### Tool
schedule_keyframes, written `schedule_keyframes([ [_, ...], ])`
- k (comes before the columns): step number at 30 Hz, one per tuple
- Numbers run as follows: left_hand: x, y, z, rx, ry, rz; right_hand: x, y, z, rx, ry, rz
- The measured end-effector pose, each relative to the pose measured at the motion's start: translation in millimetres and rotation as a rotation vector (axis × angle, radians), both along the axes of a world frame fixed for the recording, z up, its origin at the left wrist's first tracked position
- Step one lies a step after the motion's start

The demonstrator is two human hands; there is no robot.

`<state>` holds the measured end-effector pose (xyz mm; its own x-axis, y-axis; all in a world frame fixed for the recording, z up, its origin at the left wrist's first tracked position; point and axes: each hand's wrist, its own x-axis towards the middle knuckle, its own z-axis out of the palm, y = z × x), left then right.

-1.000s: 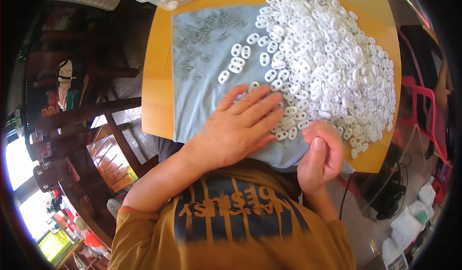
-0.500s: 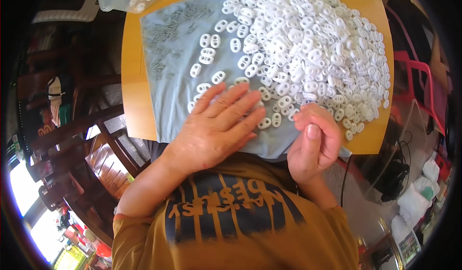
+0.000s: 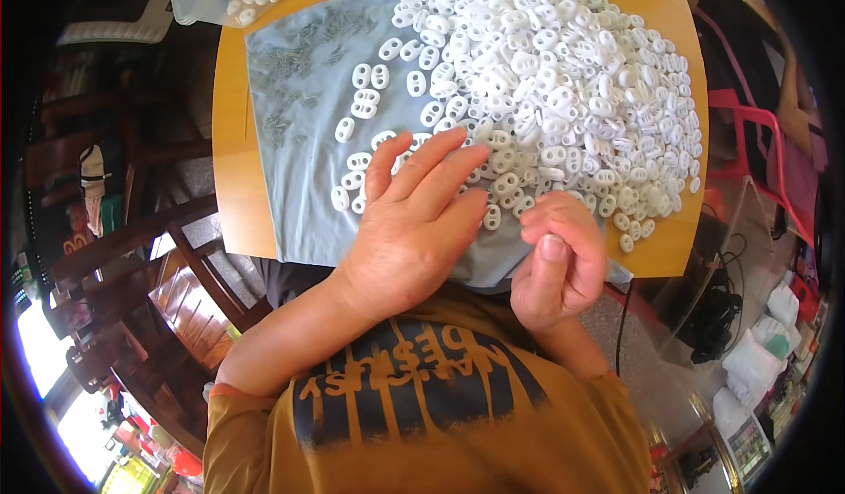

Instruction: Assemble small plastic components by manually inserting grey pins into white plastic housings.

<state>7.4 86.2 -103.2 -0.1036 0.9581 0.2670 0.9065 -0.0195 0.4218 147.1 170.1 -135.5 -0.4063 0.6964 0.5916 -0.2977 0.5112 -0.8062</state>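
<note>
Dark wooden furniture (image 3: 132, 242) stands on the left, with a shiny brown panel (image 3: 189, 309) showing between its bars. At the lower left is a bright opening (image 3: 40, 340) (too glaring to see through), near a jumble of colourful items (image 3: 182, 461). On the right are a red plastic chair (image 3: 759, 115), black cables (image 3: 711, 336) in a dark tangle, and, lower down, white bags (image 3: 753, 373).

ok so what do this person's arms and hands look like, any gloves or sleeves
Both the left hand and right hand are bare, with no gloves or watch showing. The forearms are uncovered too. The loose brown shirt has short sleeves, and its chest carries a dark print with brown lettering and stripes.
</note>
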Motion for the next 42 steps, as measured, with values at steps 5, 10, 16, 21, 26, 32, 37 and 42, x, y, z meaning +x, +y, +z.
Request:
schedule_keyframes([
  [5, 7.1, 10.6, 0.1, -0.002, 0.007, 0.149, -3.2, -2.2, 0.0, -0.013, -0.002, 0.016],
  [10, 19.5, 16.6, 2.9, -0.079, -0.033, 0.138, -1.7, -8.3, -5.7, -0.049, 0.000, -0.071],
  [16, 23.7, 22.2, 4.2, -0.036, -0.024, 0.163, 3.7, -17.1, -5.6, -0.173, -0.077, -0.056],
  [21, 20.6, 18.0, 0.7, 0.006, -0.022, 0.155, 1.3, -22.3, -8.4, -0.228, -0.098, -0.073],
  [26, 4.2, -0.6, 4.6, 0.222, -0.097, 0.170, 1.4, -28.1, -6.7, -0.256, -0.146, -0.090],
  [32, -12.7, -28.0, 22.5, 0.316, -0.468, 0.088, -8.6, -33.0, 22.6, -0.346, -0.408, -0.038],
  [37, -21.1, -49.4, 24.3, 0.394, -0.454, 0.123, -35.6, -44.9, 48.8, -0.486, -0.419, 0.156],
  [42, -27.6, -67.3, 19.0, 0.415, -0.525, 0.126, -49.2, -51.3, 56.5, -0.742, -0.404, 0.244],
])
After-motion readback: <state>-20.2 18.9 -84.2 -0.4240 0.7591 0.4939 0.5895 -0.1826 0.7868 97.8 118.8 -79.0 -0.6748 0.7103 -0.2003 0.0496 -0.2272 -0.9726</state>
